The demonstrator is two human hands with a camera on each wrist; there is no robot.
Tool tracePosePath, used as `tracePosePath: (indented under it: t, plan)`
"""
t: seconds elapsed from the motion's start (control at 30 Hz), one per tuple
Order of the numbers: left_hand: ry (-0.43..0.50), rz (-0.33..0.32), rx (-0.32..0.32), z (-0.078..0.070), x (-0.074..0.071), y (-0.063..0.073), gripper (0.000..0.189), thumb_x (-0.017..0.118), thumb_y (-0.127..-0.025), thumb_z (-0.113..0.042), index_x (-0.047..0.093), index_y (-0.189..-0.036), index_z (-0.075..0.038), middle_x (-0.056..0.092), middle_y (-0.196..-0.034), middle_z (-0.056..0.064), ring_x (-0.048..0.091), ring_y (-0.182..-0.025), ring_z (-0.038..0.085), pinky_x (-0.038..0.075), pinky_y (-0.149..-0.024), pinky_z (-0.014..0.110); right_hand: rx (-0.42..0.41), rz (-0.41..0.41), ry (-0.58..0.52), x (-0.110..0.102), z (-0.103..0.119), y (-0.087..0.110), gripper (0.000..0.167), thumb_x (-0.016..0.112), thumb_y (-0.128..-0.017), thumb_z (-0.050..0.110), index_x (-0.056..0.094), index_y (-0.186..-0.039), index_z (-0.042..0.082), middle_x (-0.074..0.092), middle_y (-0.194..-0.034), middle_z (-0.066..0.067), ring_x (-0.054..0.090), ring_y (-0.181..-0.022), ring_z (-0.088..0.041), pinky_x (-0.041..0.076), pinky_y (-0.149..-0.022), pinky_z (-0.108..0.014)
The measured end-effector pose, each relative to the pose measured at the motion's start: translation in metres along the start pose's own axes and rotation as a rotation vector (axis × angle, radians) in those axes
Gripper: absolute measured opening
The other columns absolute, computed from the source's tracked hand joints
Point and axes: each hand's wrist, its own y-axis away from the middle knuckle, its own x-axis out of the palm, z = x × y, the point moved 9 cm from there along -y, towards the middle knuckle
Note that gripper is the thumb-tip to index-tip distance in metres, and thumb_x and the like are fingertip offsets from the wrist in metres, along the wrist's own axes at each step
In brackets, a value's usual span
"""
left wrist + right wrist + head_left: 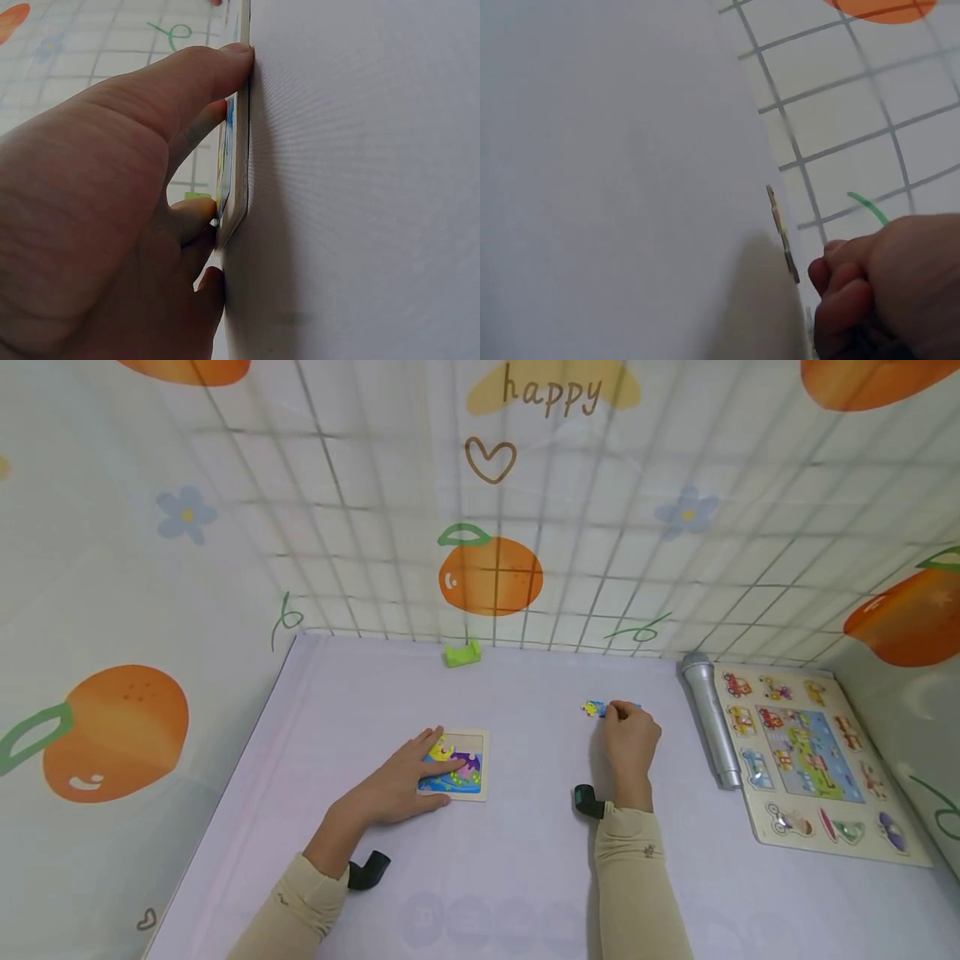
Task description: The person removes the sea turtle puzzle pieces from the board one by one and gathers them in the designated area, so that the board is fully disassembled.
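In the head view, my left hand point(401, 781) lies with spread fingers across a small square wooden puzzle board point(485, 768). Its thumb touches the board's near edge. Yellow, purple and blue picture pieces point(468, 767) sit in the board, and bare wood shows at its upper part. My right hand point(632, 739) is low over the table with curled fingers, beside a small yellow and blue puzzle piece point(593, 708). From the side, in the right wrist view, thin puzzle pieces point(784, 236) lie just off the fingertips. Whether the curled fingers hold anything is hidden.
A silver microphone point(711, 718) lies at the right against a large wooden picture puzzle point(825, 760). A small green block point(462, 653) stands near the back edge of the white table point(360, 693). Behind rises a grid wall point(390, 527) under a printed cloth.
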Motion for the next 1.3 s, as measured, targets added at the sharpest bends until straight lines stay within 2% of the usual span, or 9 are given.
tracePosePath:
  t: [0.1, 0.37, 0.63, 0.97, 1.1, 1.3]
  plan:
    - [0.005, 0.0, 0.004, 0.0, 0.001, 0.0, 0.057, 0.07, -0.095, -0.044, 0.052, -0.149, -0.039, 0.006, -0.174, 0.001, 0.005, -0.161, 0.03, 0.021, -0.126, 0.059, -0.026, 0.006, -0.004, 0.002, 0.008, 0.003, 0.03, 0.056, -0.102, 0.018, 0.074, -0.117, -0.002, 0.075, -0.11, -0.022, 0.067, -0.109, -0.04, 0.052, -0.094, -0.051]
    - [-0.007, -0.003, 0.0, 0.0, -0.001, 0.0, 0.057, 0.07, -0.095, -0.044, 0.052, -0.148, -0.041, 0.005, -0.174, 0.0, 0.005, -0.161, 0.028, 0.022, -0.126, 0.058, -0.139, 0.046, -0.012, 0.023, 0.042, 0.016, 0.024, 0.062, -0.1, 0.015, 0.076, -0.112, -0.001, 0.077, -0.103, -0.02, 0.073, -0.09, -0.034, 0.058, -0.077, -0.046]
    - [-0.007, 0.004, -0.007, 0.001, 0.0, -0.001, 0.057, 0.07, -0.095, -0.045, 0.051, -0.149, -0.04, 0.003, -0.174, -0.001, 0.003, -0.162, 0.027, 0.02, -0.127, 0.058, -0.161, 0.132, -0.013, 0.047, 0.058, 0.031, 0.022, 0.065, -0.099, 0.017, 0.077, -0.112, 0.003, 0.078, -0.102, -0.015, 0.073, -0.088, -0.028, 0.059, -0.075, -0.041]
    - [0.006, 0.007, -0.021, 0.001, 0.001, 0.0, 0.057, 0.071, -0.095, -0.044, 0.051, -0.149, -0.041, 0.002, -0.174, 0.001, 0.002, -0.162, 0.028, 0.021, -0.127, 0.058, -0.169, 0.168, -0.045, 0.059, 0.069, 0.041, 0.021, 0.067, -0.098, 0.016, 0.079, -0.11, 0.004, 0.079, -0.099, -0.015, 0.072, -0.082, -0.026, 0.057, -0.068, -0.032]
    - [0.003, 0.007, -0.04, 0.002, 0.002, 0.001, 0.057, 0.071, -0.095, -0.045, 0.05, -0.149, -0.042, -0.001, -0.174, 0.001, 0.0, -0.162, 0.028, 0.021, -0.127, 0.057, -0.189, 0.172, -0.052, 0.062, 0.075, 0.045, 0.019, 0.068, -0.096, 0.016, 0.079, -0.106, 0.004, 0.079, -0.095, -0.014, 0.071, -0.078, -0.023, 0.055, -0.064, -0.029]
    - [-0.007, -0.008, -0.073, 0.002, 0.001, 0.002, 0.057, 0.071, -0.094, -0.046, 0.051, -0.148, -0.043, -0.001, -0.174, 0.005, -0.001, -0.162, 0.029, 0.023, -0.126, 0.057, -0.186, 0.221, -0.072, 0.07, 0.085, 0.056, 0.021, 0.066, -0.098, 0.021, 0.081, -0.104, 0.008, 0.078, -0.089, -0.009, 0.066, -0.073, -0.02, 0.049, -0.058, -0.024]
